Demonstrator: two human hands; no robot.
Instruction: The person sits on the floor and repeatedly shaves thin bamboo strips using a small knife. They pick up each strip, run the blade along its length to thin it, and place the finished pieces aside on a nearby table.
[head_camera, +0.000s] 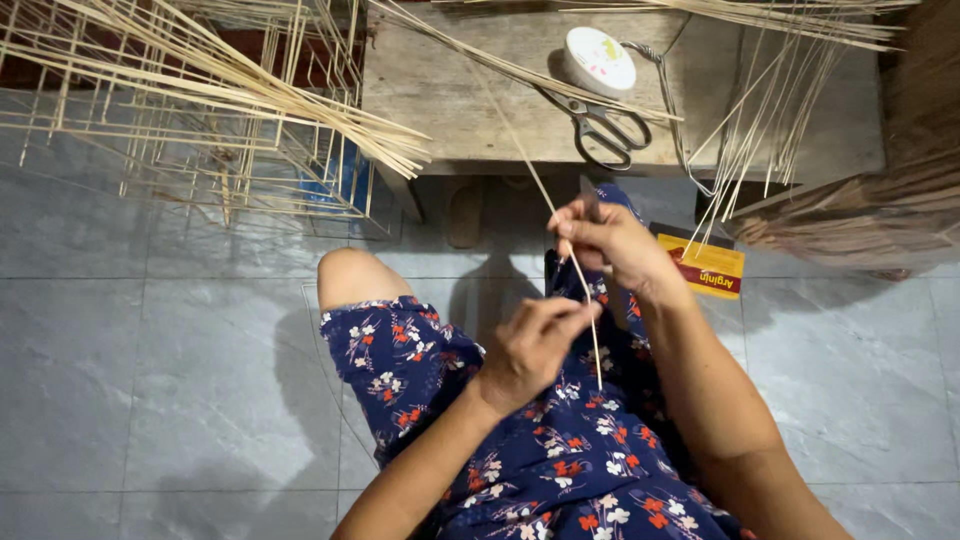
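Both hands pinch one thin bamboo strip over the lap.
Left hand grips below, right hand above; scissors lie on the table beyond.

you sit in a home craft workshop, low to a grey tiled floor. thin bamboo splints fan across the scene, and open frames of the same sticks stand stacked at your left. before you is a worn wooden table carrying scissors and a round white reel; dried thatch lies at your right.
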